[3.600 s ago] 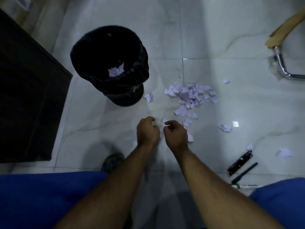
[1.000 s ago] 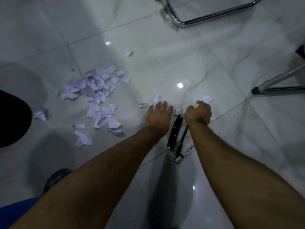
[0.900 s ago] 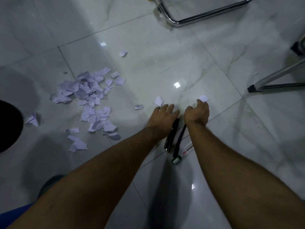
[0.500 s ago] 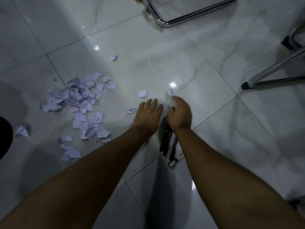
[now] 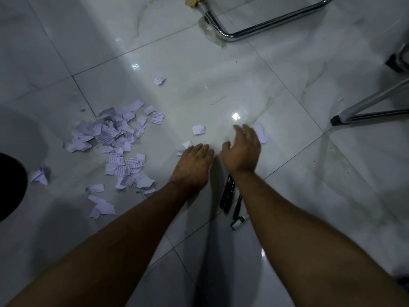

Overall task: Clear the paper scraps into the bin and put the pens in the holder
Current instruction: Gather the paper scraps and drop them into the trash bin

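A heap of torn printed paper scraps (image 5: 115, 138) lies on the pale floor at the left. Loose scraps lie nearer my hands: one (image 5: 198, 129) ahead of my left hand, one (image 5: 261, 132) just past my right hand. My left hand (image 5: 193, 165) rests flat on the floor, fingers together, touching a small scrap (image 5: 187, 144). My right hand (image 5: 242, 149) hovers blurred, fingers spread, holding nothing that I can see. Black pens (image 5: 228, 196) and a white marker with a green cap (image 5: 238, 222) lie between my forearms. The bin's black edge (image 5: 11, 187) shows at the far left.
Chrome chair legs (image 5: 265, 27) curve across the top of the floor. Another metal leg with a black foot (image 5: 363, 111) stands at the right. A folded scrap (image 5: 41, 176) lies beside the bin.
My view swung right from the bin to the pens. My right hand, closed near a scrap half a second ago, has opened with fingers spread; a scrap now lies just beyond it.
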### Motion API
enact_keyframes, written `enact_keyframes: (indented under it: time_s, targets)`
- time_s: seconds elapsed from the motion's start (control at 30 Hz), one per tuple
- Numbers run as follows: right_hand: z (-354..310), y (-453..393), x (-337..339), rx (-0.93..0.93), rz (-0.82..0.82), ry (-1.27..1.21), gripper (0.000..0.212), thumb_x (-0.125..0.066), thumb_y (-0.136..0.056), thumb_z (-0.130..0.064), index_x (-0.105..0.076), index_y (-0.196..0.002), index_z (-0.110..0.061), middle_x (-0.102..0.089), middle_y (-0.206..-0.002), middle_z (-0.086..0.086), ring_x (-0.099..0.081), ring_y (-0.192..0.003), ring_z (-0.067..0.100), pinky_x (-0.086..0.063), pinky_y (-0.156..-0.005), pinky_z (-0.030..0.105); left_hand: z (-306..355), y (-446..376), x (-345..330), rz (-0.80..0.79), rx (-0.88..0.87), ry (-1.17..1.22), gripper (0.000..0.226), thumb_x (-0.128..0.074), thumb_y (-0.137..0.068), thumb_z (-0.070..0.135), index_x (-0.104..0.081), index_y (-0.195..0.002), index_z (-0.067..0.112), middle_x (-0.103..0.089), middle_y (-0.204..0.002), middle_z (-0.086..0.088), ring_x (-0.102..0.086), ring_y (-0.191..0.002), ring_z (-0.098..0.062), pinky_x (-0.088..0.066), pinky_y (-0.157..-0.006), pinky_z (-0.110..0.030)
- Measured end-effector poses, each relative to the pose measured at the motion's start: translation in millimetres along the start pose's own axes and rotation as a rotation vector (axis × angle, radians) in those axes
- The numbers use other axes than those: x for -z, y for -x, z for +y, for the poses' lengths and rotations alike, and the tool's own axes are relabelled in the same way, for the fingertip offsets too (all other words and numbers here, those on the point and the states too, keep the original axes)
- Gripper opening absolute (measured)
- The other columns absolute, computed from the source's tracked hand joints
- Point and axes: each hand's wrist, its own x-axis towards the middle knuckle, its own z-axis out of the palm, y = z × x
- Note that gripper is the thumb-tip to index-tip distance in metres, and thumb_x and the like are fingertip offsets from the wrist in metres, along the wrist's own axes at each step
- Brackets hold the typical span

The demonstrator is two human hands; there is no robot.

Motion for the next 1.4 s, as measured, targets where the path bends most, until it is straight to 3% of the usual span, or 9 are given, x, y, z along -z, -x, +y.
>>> enact_keyframes:
  time_s: [0.17, 0.37, 0.6, 0.73, 0.83, 1.0, 1.17, 1.27, 1.4]
  targets:
    - [30.4, -23.2, 2.9, -0.286, -0.351, 0.059, 0.066, -0.046, -0.096, -0.033, -0.025, -0.153, -0.006, -0.015, -0.163, 0.017, -0.012, -0.151, 0.035, -0.015, -0.122, 0.044, 5.6, -10.5, -15.2, -0.116, -0.192, -0.052, 0.053, -0.046, -0.094, 0.015, -0.039, -0.146, 0.019, -0.028, -0.158, -0.011, -0.026, -0.146, -0.03, -0.024, -0.118, -0.043]
    - [-9.4, 13.7, 2.7, -0.057, -0.27, -0.383, 0.042, -0.049, -0.099, -0.015, -0.052, -0.141, -0.01, -0.052, -0.146, 0.008, -0.046, -0.137, 0.024, -0.034, -0.114, 0.03, -2.1, -2.2, -9.3, -0.057, -0.097, -0.062, 0.055, -0.046, -0.092, 0.018, -0.039, -0.147, 0.016, -0.034, -0.155, -0.013, -0.03, -0.143, -0.032, -0.024, -0.118, -0.046]
    - [13.8, 7.4, 2.4, -0.052, -0.264, -0.344, 0.035, -0.059, -0.097, -0.038, -0.068, -0.124, -0.018, -0.064, -0.131, 0.004, -0.054, -0.127, 0.022, -0.037, -0.113, 0.033, 9.1, 0.5, -20.6, -0.084, -0.209, -0.129, 0.057, -0.051, -0.093, 0.015, -0.037, -0.148, 0.019, -0.027, -0.158, -0.015, -0.024, -0.145, -0.033, -0.021, -0.118, -0.045]
    - [3.9, 12.1, -4.8, 0.113, -0.275, -0.162, 0.04, -0.052, -0.095, -0.011, -0.058, -0.135, -0.012, -0.053, -0.143, 0.014, -0.043, -0.138, 0.034, -0.03, -0.115, 0.036, -12.6, 3.8, -13.2, -0.079, -0.099, -0.176, 0.057, -0.049, -0.091, 0.015, -0.038, -0.147, 0.021, -0.029, -0.157, -0.014, -0.028, -0.144, -0.034, -0.02, -0.118, -0.047]
    - [-23.6, 21.2, -21.2, 0.148, -0.399, -0.111, 0.048, -0.049, -0.098, -0.017, -0.045, -0.145, -0.01, -0.033, -0.157, 0.013, -0.024, -0.149, 0.03, -0.02, -0.12, 0.036, -35.1, 6.8, 0.3, 0.057, -0.067, -0.167, 0.045, -0.046, -0.089, 0.021, -0.058, -0.132, 0.014, -0.051, -0.142, -0.019, -0.048, -0.13, -0.037, -0.03, -0.113, -0.047]
    - [-81.1, 15.3, -36.2, 0.113, -0.326, -0.534, 0.04, -0.052, -0.089, -0.016, -0.063, -0.126, -0.006, -0.06, -0.134, 0.007, -0.054, -0.125, 0.021, -0.034, -0.112, 0.025, -79.9, 18.0, 24.2, 0.367, 0.197, -0.049, 0.012, -0.058, -0.076, 0.011, -0.066, -0.083, 0.006, -0.065, -0.1, -0.02, -0.061, -0.089, -0.036, -0.044, -0.08, -0.039]
    - [-108.7, -27.1, -63.7, 0.059, -0.13, -0.344, 0.056, -0.064, -0.077, -0.013, -0.057, -0.132, -0.004, -0.054, -0.139, 0.022, -0.05, -0.131, 0.038, -0.041, -0.109, 0.044, -136.1, 27.5, 43.2, -0.027, 0.603, -0.045, 0.094, -0.065, -0.071, 0.06, -0.026, -0.15, 0.028, -0.019, -0.158, -0.019, -0.021, -0.144, -0.042, -0.021, -0.111, -0.056]
    - [-138.2, -57.3, -83.3, 0.124, -0.273, -0.18, 0.076, -0.069, -0.081, -0.03, -0.039, -0.147, -0.009, -0.035, -0.154, 0.023, -0.032, -0.143, 0.039, -0.03, -0.116, 0.048, -151.9, 24.8, 54.5, -0.329, 0.638, 0.05, 0.12, -0.069, -0.063, 0.074, 0.004, -0.152, 0.04, 0.015, -0.162, -0.01, 0.008, -0.148, -0.04, -0.009, -0.113, -0.065]
    - [-165.8, -95.1, -101.4, 0.194, -0.324, -0.017, 0.084, -0.065, -0.085, -0.04, -0.025, -0.154, -0.011, -0.023, -0.16, 0.021, -0.021, -0.148, 0.037, -0.022, -0.119, 0.046, -157.8, 23.8, 52.0, -0.331, 0.603, 0.079, 0.126, -0.073, -0.06, 0.073, 0.006, -0.152, 0.039, 0.018, -0.162, -0.01, 0.011, -0.148, -0.041, -0.01, -0.112, -0.068]
